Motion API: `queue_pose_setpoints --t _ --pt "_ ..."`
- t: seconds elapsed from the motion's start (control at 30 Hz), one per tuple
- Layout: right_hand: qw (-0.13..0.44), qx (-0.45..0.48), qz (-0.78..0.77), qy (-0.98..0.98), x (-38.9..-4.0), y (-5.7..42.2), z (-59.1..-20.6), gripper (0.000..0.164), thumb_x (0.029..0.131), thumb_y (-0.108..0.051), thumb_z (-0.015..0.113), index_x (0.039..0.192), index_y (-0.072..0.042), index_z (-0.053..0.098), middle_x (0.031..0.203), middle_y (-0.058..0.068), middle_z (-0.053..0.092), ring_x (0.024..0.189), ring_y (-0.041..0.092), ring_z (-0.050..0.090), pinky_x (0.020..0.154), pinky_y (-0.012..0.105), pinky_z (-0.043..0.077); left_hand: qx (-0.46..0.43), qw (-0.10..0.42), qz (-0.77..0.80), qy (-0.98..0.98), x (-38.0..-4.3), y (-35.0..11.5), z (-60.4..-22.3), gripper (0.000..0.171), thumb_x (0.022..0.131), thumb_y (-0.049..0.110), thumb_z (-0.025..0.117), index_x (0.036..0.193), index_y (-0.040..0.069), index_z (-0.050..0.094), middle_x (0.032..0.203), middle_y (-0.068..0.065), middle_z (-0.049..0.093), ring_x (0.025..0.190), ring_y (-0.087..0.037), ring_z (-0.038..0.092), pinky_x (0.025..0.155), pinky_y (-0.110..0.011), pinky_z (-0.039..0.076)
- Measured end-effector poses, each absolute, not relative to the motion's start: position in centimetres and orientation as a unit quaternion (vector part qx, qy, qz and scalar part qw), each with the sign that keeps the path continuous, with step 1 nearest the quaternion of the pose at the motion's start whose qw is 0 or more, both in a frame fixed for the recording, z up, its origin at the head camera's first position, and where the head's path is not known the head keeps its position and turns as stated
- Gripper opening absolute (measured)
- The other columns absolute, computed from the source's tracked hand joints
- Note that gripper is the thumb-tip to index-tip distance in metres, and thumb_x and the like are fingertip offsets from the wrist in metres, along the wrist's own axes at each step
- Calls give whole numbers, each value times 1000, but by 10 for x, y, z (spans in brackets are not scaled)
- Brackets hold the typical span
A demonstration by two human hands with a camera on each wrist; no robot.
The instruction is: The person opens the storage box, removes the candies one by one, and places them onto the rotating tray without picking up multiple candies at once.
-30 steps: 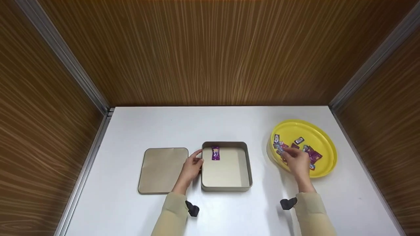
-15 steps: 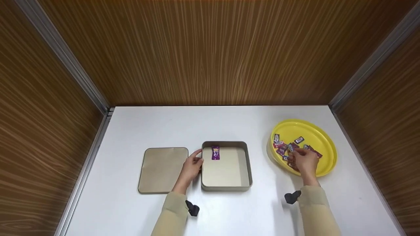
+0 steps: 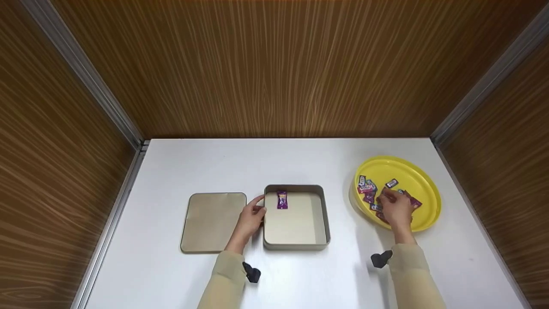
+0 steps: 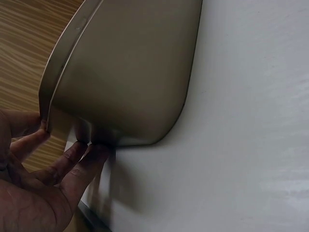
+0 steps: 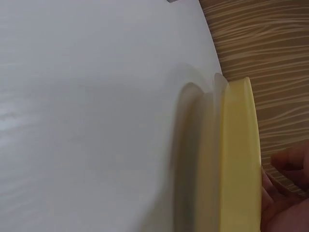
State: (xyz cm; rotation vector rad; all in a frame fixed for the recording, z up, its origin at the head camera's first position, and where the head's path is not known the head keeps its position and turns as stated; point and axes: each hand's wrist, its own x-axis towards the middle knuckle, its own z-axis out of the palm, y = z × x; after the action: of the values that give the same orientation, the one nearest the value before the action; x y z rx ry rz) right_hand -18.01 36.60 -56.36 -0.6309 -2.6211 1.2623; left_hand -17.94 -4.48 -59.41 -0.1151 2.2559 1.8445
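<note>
My left hand (image 3: 251,219) rests against the left outer wall of a square metal tin (image 3: 296,247), fingertips touching its side and rim; the tin's outer wall (image 4: 125,82) fills much of the left wrist view. Inside the tin lies one purple-wrapped candy (image 3: 282,200). Over a round yellow tray (image 3: 403,169), my right hand (image 3: 396,210) reaches down among wrapped candies (image 3: 369,196), thumb and forefinger apart with no candy seen between them. In the right wrist view the tray's wall (image 5: 240,159) hides part of that hand.
A flat square tin lid (image 3: 212,223) lies left of the tin, beside my left forearm. A dark-wrapped candy (image 3: 391,183) sits apart near the tray's middle. Brown wood-grain panels (image 3: 274,68) enclose the white table (image 3: 257,163) at the back and sides.
My right hand has moved right within the tray and let go of a blue-wrapped candy, which now lies by the pink one at the left. The left hand and tin stay put.
</note>
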Motion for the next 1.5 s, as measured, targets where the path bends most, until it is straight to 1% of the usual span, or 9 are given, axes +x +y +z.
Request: queue_pose_setpoints --t 0.2,0.27,0.4,0.53,0.67,0.77,1.0,1.2,1.5 --pt "66 -160 425 -889 -177 350 -555 30 98 -7 55 124 6 63 117 25 63 101 30 61 73 24 50 -37 110 632 766 -180 -45 -593 47 100 8 52 146 5 46 111 -17 60 104 -29 61 80 -36 53" --pt "56 -134 422 -895 -177 342 -551 28 97 -6 56 121 7 64 113 25 65 99 31 62 73 23 50 -35 109 632 766 -180 -45 -594 47 100 8 52 145 5 46 111 -17 60 103 -30 61 80 -35 53" --pt "55 -77 402 -911 -179 324 -547 26 94 -4 60 115 8 67 107 25 68 97 34 64 82 37 51 -35 107 633 766 -180 -45 -594 46 99 7 52 145 5 46 110 -17 60 102 -30 61 79 -35 53" --pt "88 -23 381 -920 -180 304 -544 22 90 -1 63 109 8 69 107 25 68 97 37 64 87 49 49 -37 101 625 773 -179 -43 -594 46 99 8 52 145 6 47 110 -16 60 103 -29 61 81 -36 53" --pt "120 38 364 -923 -177 281 -542 17 86 3 67 102 5 72 105 22 69 97 38 64 85 52 50 -41 90 607 788 -178 -41 -593 45 100 9 52 145 8 48 110 -14 62 105 -29 60 86 -40 51" --pt "120 78 357 -923 -175 262 -542 15 84 3 70 99 3 72 103 19 69 96 36 64 84 51 51 -48 85 600 794 -178 -39 -594 45 100 9 52 144 9 49 110 -13 62 105 -27 61 88 -41 50" --pt "27 145 319 -936 -173 221 -538 18 88 -2 68 106 -1 72 112 13 66 107 32 61 95 47 47 -57 78 598 796 -172 -35 -595 44 100 9 51 145 9 49 112 -14 62 101 -25 60 87 -41 50" --pt "-31 222 279 -934 -177 194 -534 23 89 -5 69 112 0 70 118 15 63 113 33 58 101 46 44 -48 81 605 790 -169 -35 -595 47 99 6 51 146 9 47 120 -19 59 109 -28 57 94 -44 47" --pt "-68 293 200 -933 -185 168 -542 27 88 -6 69 114 1 69 112 15 66 104 33 63 93 44 50 -45 75 618 781 -167 -36 -594 48 97 4 51 145 8 48 122 -22 59 113 -31 57 99 -46 44"
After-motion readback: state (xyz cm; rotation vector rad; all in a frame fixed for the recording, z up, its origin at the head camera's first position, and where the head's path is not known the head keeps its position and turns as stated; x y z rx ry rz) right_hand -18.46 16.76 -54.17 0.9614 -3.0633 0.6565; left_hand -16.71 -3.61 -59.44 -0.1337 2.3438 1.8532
